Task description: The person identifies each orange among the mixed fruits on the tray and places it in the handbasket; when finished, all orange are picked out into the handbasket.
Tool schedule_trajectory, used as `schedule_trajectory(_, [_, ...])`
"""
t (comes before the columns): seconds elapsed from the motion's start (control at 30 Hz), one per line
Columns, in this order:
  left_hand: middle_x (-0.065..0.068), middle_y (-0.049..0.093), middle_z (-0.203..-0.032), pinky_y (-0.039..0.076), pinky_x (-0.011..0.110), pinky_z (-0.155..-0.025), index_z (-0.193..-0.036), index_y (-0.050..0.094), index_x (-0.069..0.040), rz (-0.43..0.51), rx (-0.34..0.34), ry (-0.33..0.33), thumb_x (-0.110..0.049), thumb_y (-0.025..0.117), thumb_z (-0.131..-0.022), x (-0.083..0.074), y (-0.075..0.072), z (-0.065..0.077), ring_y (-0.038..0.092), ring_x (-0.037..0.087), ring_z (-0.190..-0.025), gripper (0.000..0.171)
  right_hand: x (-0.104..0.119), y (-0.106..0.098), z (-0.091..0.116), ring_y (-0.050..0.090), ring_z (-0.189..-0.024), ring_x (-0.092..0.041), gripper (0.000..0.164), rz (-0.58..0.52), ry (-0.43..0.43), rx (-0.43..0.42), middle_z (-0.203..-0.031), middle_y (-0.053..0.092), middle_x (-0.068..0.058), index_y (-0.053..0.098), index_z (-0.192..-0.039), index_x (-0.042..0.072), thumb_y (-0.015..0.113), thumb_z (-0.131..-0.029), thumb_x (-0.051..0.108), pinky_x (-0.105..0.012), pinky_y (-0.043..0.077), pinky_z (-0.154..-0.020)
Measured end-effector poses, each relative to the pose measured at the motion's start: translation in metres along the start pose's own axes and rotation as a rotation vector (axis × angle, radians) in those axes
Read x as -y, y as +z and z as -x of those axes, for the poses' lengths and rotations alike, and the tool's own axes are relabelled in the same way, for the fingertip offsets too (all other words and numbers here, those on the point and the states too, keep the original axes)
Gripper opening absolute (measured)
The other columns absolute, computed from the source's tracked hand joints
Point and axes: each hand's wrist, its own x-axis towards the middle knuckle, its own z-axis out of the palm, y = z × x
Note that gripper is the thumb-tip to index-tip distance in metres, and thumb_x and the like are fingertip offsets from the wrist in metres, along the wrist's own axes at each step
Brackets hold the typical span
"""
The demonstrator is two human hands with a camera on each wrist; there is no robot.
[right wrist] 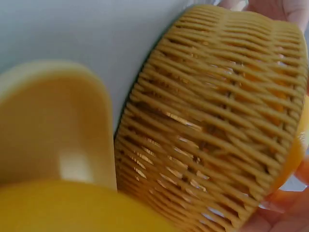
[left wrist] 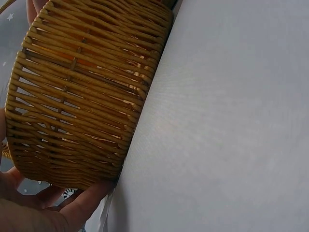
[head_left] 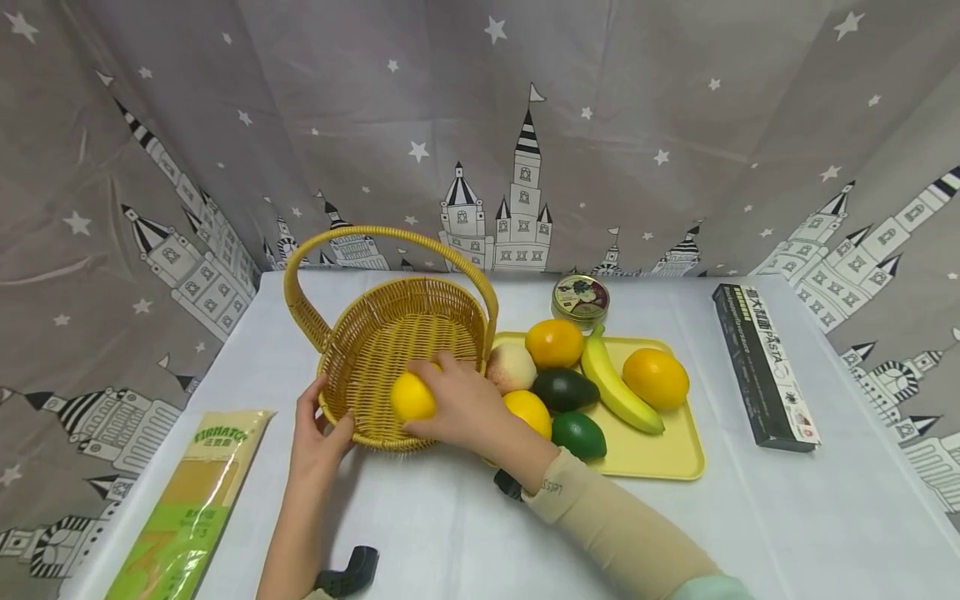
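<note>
My right hand (head_left: 465, 404) grips a round yellow fruit (head_left: 412, 397) over the inside of a wicker basket (head_left: 405, 304), near its front right rim. In the right wrist view, part of the fruit (right wrist: 293, 162) shows past the basket's rim, with fingers around it. The left hand (head_left: 318, 433) holds the basket at its front left, its thumb over the rim. From the left wrist view, its fingers (left wrist: 87, 205) lie against the woven wall (left wrist: 72, 106). The basket's arched handle (head_left: 397, 233) stands up.
Right of the basket, a yellow tray (head_left: 637, 454) carries a banana (head_left: 618, 383), a peach (head_left: 512, 369), an avocado (head_left: 564, 390), a green fruit (head_left: 579, 436) and several yellow-orange fruits. Behind is a round tin (head_left: 581, 298). A pasta box (head_left: 763, 367) lies right, a noodle packet (head_left: 191, 504) left.
</note>
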Motion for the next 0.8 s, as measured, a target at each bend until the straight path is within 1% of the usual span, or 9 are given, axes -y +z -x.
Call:
schedule_trajectory(0.1, [0.010, 0.013, -0.158, 0.050, 0.012, -0.074, -0.155, 0.013, -0.027, 0.001, -0.001, -0.006, -0.007, 0.051, -0.094, -0.001, 0.000, 0.001, 0.030, 0.033, -0.137, 0.074, 0.002, 0.003, -0.001, 0.056, -0.096, -0.020, 0.067, 0.039, -0.005, 0.012, -0.116, 0.053, -0.004, 0.055, -0.134, 0.022, 0.071, -0.078, 0.054, -0.033, 0.050, -0.068])
schedule_trajectory(0.23, [0.010, 0.013, -0.158, 0.050, 0.013, -0.074, -0.155, 0.013, -0.027, 0.003, 0.000, -0.002, -0.007, 0.051, -0.094, -0.001, 0.000, 0.001, 0.030, 0.033, -0.137, 0.074, 0.003, 0.002, 0.000, 0.056, -0.096, -0.019, 0.051, 0.079, -0.030, 0.031, -0.113, 0.056, -0.003, 0.061, -0.128, 0.019, 0.065, -0.086, 0.048, -0.032, 0.051, -0.073])
schedule_trajectory(0.3, [0.010, 0.013, -0.158, 0.050, 0.013, -0.074, -0.155, 0.014, -0.027, 0.007, 0.002, 0.003, -0.006, 0.050, -0.094, -0.001, 0.000, 0.001, 0.030, 0.033, -0.137, 0.074, 0.003, 0.001, 0.001, 0.056, -0.098, -0.019, 0.047, 0.088, -0.040, 0.038, -0.113, 0.057, -0.002, 0.062, -0.127, 0.018, 0.063, -0.088, 0.045, -0.032, 0.051, -0.075])
schedule_trajectory(0.5, [0.010, 0.013, -0.157, 0.050, 0.013, -0.074, -0.155, 0.013, -0.025, 0.029, 0.009, 0.027, -0.004, 0.049, -0.094, 0.000, 0.000, 0.001, 0.030, 0.034, -0.137, 0.074, 0.002, -0.001, 0.005, 0.056, -0.105, -0.020, 0.049, 0.081, -0.052, 0.037, -0.119, 0.057, -0.001, 0.061, -0.129, 0.018, 0.063, -0.088, 0.045, -0.034, 0.050, -0.084])
schedule_trajectory(0.6, [0.009, 0.013, -0.157, 0.050, 0.013, -0.073, -0.155, 0.013, -0.026, 0.034, 0.011, 0.028, -0.004, 0.049, -0.095, 0.001, 0.000, 0.000, 0.030, 0.034, -0.136, 0.074, 0.000, -0.004, 0.009, 0.056, -0.103, -0.018, 0.047, 0.069, -0.066, 0.023, -0.118, 0.058, 0.000, 0.062, -0.126, 0.017, 0.063, -0.088, 0.045, -0.032, 0.050, -0.083])
schedule_trajectory(0.7, [0.009, 0.012, -0.158, 0.051, 0.013, -0.074, -0.155, 0.012, -0.027, 0.023, 0.012, 0.020, -0.005, 0.050, -0.095, 0.001, 0.000, 0.000, 0.030, 0.034, -0.137, 0.075, -0.001, -0.010, 0.015, 0.056, -0.102, -0.016, 0.046, 0.047, -0.082, 0.010, -0.118, 0.059, 0.000, 0.062, -0.125, 0.016, 0.063, -0.088, 0.043, -0.030, 0.050, -0.082])
schedule_trajectory(0.8, [0.010, 0.012, -0.158, 0.050, 0.013, -0.074, -0.155, 0.012, -0.026, 0.006, 0.015, 0.016, -0.006, 0.050, -0.095, 0.001, 0.000, 0.000, 0.030, 0.034, -0.137, 0.075, -0.002, -0.018, 0.023, 0.056, -0.107, -0.016, 0.046, 0.003, -0.086, -0.003, -0.121, 0.059, 0.001, 0.061, -0.127, 0.015, 0.064, -0.089, 0.043, -0.030, 0.049, -0.087])
